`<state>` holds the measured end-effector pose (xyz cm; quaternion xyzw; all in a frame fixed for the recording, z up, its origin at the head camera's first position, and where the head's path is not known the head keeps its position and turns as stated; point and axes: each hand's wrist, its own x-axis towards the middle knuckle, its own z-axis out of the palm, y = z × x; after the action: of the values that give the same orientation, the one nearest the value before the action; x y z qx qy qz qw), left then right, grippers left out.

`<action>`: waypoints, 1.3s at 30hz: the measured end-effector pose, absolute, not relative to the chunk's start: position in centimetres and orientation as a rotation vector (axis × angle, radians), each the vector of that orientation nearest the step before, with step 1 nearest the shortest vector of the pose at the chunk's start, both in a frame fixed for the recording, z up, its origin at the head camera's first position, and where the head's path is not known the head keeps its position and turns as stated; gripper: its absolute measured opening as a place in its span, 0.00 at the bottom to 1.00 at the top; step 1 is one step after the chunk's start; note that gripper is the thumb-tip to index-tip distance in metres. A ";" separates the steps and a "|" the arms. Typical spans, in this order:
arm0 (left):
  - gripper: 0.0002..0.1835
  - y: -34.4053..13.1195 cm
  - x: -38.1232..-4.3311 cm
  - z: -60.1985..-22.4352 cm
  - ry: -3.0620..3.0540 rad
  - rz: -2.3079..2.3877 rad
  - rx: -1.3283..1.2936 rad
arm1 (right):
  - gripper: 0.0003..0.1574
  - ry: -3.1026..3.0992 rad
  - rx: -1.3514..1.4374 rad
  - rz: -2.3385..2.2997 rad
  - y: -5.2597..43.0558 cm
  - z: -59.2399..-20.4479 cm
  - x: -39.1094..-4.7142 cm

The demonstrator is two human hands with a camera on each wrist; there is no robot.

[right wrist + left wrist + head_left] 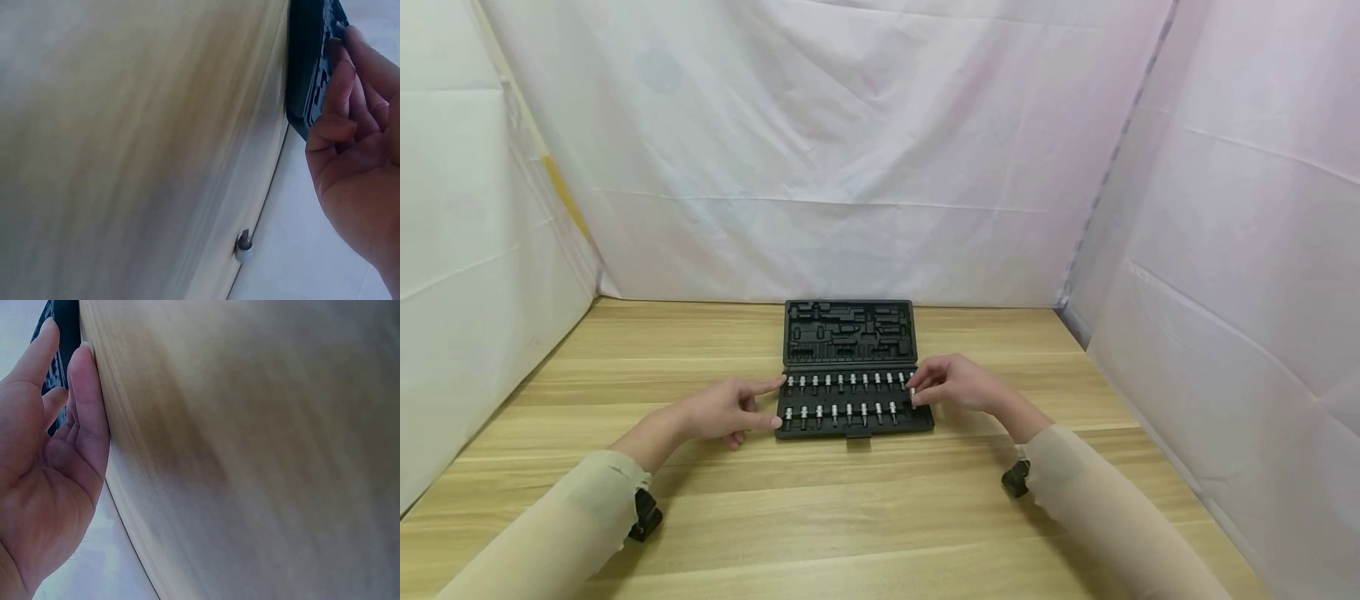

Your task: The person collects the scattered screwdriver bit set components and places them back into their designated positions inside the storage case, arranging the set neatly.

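A black socket case (842, 422) lies opened out on the table, holding two rows of silver bit sockets (849, 410). My left hand (722, 412) is at its left edge, index finger and thumb stretched out to the upper and lower left corners. At the case's right side my right hand (955, 384) pinches a silver bit socket (913, 392) between thumb and fingertips, over the tray. In the right wrist view that socket (339, 29) is mostly covered by the fingers. Another bit socket (244, 249) lies on the table, near my right wrist.
The case's lid (850, 333) with moulded recesses leans open behind the tray. A latch tab (858, 443) sticks out in front. The wood-grain table (820, 533) is bounded by white cloth walls (842, 167) at the back and sides.
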<state>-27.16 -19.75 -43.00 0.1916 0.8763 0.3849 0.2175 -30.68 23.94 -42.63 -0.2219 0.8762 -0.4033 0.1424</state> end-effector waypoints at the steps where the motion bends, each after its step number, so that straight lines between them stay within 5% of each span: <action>1: 0.49 -19.7 -27.2 -43.0 2.427 1.067 0.530 | 0.14 2.532 -0.645 -1.144 23.7 -42.7 -30.7; 16: 0.49 -19.6 -27.3 -42.8 2.421 1.067 0.552 | 0.07 2.566 -0.664 -0.989 22.9 -42.9 -31.2; 39: 0.49 -19.7 -27.2 -42.9 2.432 1.063 0.533 | 0.18 2.549 -0.719 -0.899 22.6 -42.9 -31.5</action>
<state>-27.18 -19.70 -42.95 0.1923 0.8773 0.3833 0.2154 -31.47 22.55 -42.90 -0.2532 0.8979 -0.3166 0.1715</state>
